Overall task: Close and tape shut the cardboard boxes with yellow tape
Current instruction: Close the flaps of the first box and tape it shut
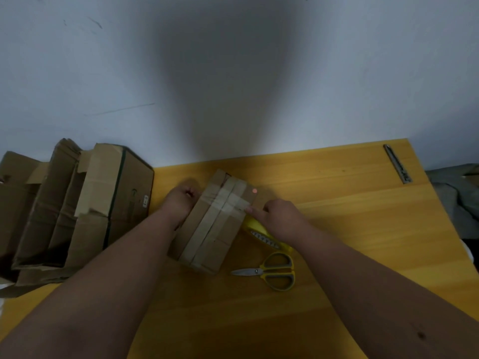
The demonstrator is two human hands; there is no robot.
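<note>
While the right hand (281, 220) pins a strip of tape to the near-right edge of the small closed brown cardboard box (215, 221) with its forefinger stretched out, its other fingers look curled around the yellow roll of tape (261, 233) that trails from under the palm. How firmly they hold it I cannot tell.

The left hand (181, 200) rests against the far-left side of the box, fingers bent and out of sight; whether it grips or only braces is not clear. The box sits mid-table, toward the back edge of the yellow wooden table (350, 229), turned at a slant. Its top already carries pale bands lengthwise and a clearer band across.

Yellow-handled scissors (272, 271) lie just beside the box's near corner, blades together, pointing left.

Risks, as I judge them:
- Strip not yet cut; a tug on the roll could peel the pinned end off the box.
- Single fingertip pressure may leave the tape wrinkled or lifting at the edge.
- If the left hand only braces, the box could skid and the band run crooked.
- Reaching for the scissors means freeing a hand, so the tape may slacken.

A stack of large flattened and open cardboard boxes (77, 208) stands at the table's left edge. A metal strip (398, 164) lies near the far-right corner.
</note>
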